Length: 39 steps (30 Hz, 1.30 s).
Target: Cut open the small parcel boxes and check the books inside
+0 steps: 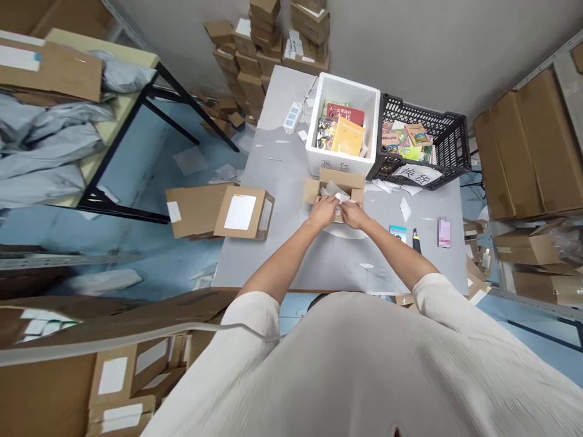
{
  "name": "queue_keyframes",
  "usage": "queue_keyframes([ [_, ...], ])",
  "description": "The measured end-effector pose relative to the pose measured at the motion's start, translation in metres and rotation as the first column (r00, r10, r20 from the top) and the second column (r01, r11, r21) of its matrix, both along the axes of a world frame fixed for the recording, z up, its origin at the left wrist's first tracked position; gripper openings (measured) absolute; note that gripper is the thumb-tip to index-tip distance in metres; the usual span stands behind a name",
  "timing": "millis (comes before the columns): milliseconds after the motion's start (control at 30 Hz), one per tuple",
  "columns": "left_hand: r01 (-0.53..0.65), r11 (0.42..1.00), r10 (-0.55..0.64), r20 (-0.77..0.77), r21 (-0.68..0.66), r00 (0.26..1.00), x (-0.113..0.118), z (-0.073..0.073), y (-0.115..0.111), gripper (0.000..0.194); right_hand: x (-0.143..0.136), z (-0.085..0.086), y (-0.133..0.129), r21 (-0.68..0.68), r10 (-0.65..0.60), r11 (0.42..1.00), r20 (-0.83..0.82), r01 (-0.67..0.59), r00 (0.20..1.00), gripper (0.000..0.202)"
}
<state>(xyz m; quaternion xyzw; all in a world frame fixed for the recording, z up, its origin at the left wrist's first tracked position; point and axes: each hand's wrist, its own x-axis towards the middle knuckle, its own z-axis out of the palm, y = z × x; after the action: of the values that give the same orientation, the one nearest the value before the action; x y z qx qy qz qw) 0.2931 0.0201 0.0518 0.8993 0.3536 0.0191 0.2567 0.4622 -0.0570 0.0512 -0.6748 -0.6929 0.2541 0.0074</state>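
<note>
A small cardboard box (342, 178) stands on the grey table with its flaps up. Whitish wrapping material (336, 190) lies inside; whether it is paper or foam I cannot tell. My left hand (323, 210) reaches over the box's near side, its fingers curled on the wrapping. Close beside it, my right hand (354, 214) pinches at the same wrapping, the fingertips of both hands nearly meeting. What lies under the wrapping is hidden.
Behind the box stand a white foam bin (314, 155) and a black crate (460, 152), both holding books. A closed carton (243, 212) sits at the table's left edge. To the right lie a box cutter (416, 241), a small blue booklet (398, 233) and a phone (444, 233).
</note>
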Motion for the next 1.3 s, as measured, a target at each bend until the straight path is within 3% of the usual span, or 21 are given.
queue_keyframes([
  [200,-0.109,0.993,0.104,-0.110,-0.043,0.989,0.019,-0.005,0.010,0.044,0.015,0.009,-0.021,0.190,-0.106,0.975,-0.061,0.116,0.992,0.048],
  [367,-0.106,0.994,0.106,0.038,0.010,0.994,0.035,0.014,0.006,0.043,0.045,0.013,-0.040,0.223,-0.230,0.943,-0.101,0.247,0.968,0.047],
  [567,0.019,0.999,-0.025,0.138,0.040,0.990,0.058,0.040,-0.030,0.054,0.082,0.008,-0.084,0.214,-0.333,0.914,-0.086,0.344,0.939,0.046],
  [700,0.122,0.991,-0.128,0.164,0.046,0.978,0.080,0.041,-0.062,0.057,0.106,-0.002,-0.126,0.145,-0.415,0.896,-0.060,0.419,0.908,0.048],
  [833,0.178,0.984,-0.177,0.160,0.008,0.971,0.105,0.029,-0.094,0.057,0.129,-0.016,-0.167,0.074,-0.505,0.858,-0.050,0.508,0.861,0.048],
  [1033,0.234,0.967,-0.226,0.087,-0.100,0.970,0.136,-0.003,-0.141,0.056,0.157,-0.046,-0.219,-0.018,-0.646,0.762,-0.096,0.647,0.757,0.044],
  [1167,0.249,0.947,-0.252,0.012,-0.203,0.968,0.152,-0.030,-0.172,0.058,0.165,-0.065,-0.243,-0.153,-0.735,0.678,-0.112,0.719,0.669,0.045],
  [1300,0.236,0.933,-0.262,-0.061,-0.273,0.963,0.165,-0.056,-0.198,0.059,0.169,-0.081,-0.255,-0.217,-0.749,0.661,-0.122,0.719,0.651,0.048],
])
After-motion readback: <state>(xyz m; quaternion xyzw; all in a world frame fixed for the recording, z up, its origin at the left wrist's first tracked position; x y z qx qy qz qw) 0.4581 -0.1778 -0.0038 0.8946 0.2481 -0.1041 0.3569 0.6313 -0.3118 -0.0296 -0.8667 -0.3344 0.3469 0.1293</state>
